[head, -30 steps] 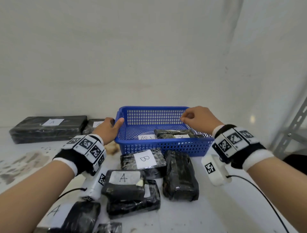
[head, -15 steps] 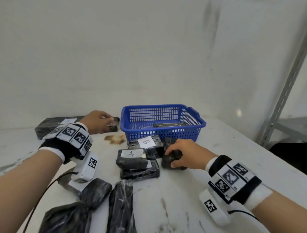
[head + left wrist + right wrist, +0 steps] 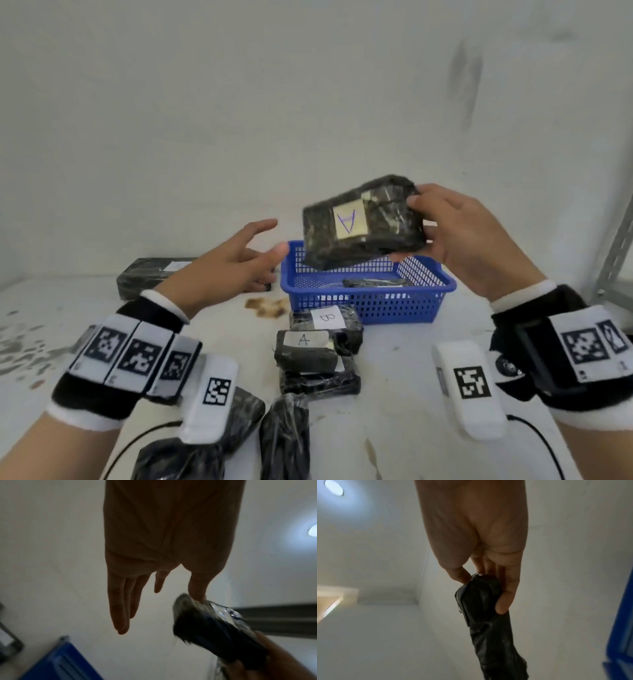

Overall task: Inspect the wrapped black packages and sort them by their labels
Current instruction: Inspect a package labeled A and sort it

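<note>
While right hand (image 3: 469, 236) grips package (image 3: 363, 222) above basket (image 3: 373, 301), left hand (image 3: 236, 260) spread beside it

A bare storeroom or workshop (plain white wall (image 3: 239, 120), stained white table (image 3: 411, 428), metal shelving upright (image 3: 616, 253)).

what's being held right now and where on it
The right hand grips the black package labelled A by its right end; the left hand is open, holding nothing.
</note>
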Motion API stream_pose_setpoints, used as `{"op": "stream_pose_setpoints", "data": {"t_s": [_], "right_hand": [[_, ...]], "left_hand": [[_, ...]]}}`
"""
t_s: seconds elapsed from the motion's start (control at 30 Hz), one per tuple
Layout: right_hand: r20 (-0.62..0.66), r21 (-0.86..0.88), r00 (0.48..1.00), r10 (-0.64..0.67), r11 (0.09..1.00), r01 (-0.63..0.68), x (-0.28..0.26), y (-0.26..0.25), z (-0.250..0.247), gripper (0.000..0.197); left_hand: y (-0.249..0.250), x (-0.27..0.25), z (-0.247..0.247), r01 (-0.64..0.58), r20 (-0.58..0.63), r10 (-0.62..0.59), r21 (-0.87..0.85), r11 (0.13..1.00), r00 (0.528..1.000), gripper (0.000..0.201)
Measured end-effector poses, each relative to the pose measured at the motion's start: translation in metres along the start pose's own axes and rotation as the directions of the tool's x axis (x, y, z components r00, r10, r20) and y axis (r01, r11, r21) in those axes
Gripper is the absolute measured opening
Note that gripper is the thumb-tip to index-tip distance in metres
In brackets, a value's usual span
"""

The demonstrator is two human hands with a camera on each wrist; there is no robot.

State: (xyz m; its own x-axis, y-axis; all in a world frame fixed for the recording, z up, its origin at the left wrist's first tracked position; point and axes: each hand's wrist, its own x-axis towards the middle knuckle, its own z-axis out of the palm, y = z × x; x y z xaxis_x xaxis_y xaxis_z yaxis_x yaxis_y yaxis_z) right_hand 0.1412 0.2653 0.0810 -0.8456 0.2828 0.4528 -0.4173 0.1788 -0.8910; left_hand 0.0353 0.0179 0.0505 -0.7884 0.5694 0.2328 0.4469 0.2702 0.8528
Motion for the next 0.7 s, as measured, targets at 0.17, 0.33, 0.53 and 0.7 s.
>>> {"op": "stream_pose_setpoints", "data": {"t_s": [0.17,0.33,0.53,0.7], "right_hand": [[0.035,0.26,0.998,-0.043,0.965,0.032,0.011,-0.002,0.027,0.026],[0.144,0.129,0.986,-0.083,0.99,0.065,0.018,0.009,0.042,0.053],[0.155,0.01,0.978,-0.137,0.99,0.137,0.025,0.008,0.051,0.071],[0.219,-0.062,0.968,-0.119,0.989,0.136,0.02,0.007,0.05,0.066]], "left_hand": [[0.022,-0.008,0.006,-0.185,-0.144,0.144,-0.333,0.925,0.979,0.054],[0.027,-0.007,-0.005,-0.253,-0.325,0.125,-0.389,0.886,0.937,0.052],[0.03,-0.015,-0.02,-0.265,-0.308,0.153,-0.363,0.893,0.939,0.061],[0.025,-0.011,-0.017,-0.269,-0.346,0.154,-0.315,0.91,0.926,0.055]]}}
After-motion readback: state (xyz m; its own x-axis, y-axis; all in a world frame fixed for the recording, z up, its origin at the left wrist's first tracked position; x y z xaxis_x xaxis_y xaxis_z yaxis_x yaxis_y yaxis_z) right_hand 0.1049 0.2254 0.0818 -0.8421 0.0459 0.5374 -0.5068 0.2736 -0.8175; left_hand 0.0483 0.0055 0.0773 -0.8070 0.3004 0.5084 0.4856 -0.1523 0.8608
